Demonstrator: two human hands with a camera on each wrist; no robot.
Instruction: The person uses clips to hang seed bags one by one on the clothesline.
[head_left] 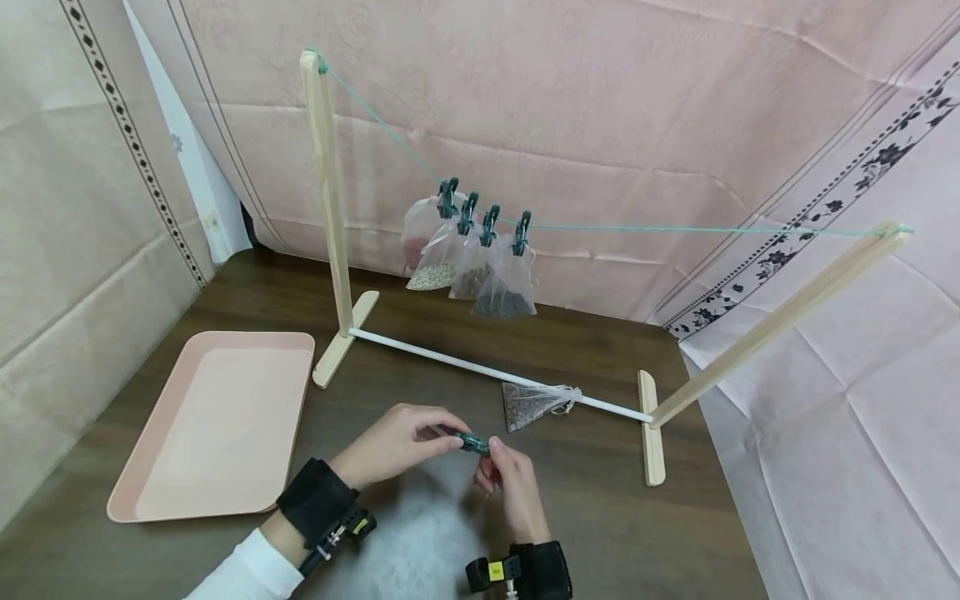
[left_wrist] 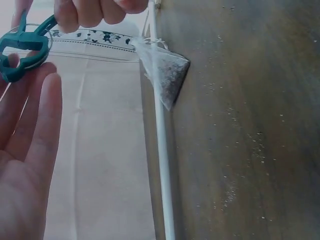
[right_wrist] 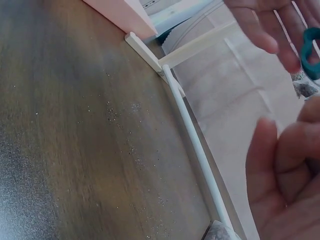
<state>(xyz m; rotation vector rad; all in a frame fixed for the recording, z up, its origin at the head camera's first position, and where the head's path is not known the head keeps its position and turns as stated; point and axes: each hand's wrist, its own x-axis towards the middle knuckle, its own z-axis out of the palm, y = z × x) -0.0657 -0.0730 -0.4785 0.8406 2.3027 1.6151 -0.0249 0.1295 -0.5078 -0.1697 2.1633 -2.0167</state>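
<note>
Above the table, a dark green clothespin (head_left: 472, 443) is between both hands. My left hand (head_left: 397, 443) pinches one end of it between thumb and fingers. The right hand (head_left: 516, 490) has its thumb and finger at the other end, its remaining fingers curled. In the left wrist view, the clothespin (left_wrist: 30, 42) shows its handles toward the right hand's fingers. Just beyond the hands, a small tied sheer bag (head_left: 528, 404) with dark grainy contents lies against a white rod (head_left: 457, 360). Part of the clothespin is hidden by the fingers.
Several filled sheer bags (head_left: 504, 287) hang by green clips (head_left: 490, 225) from a green string (head_left: 637, 227). Wooden posts (head_left: 330, 192) on flat feet hold the string. A pink tray (head_left: 217, 425) lies at the left. Patterned cloth (head_left: 562, 100) surrounds the table.
</note>
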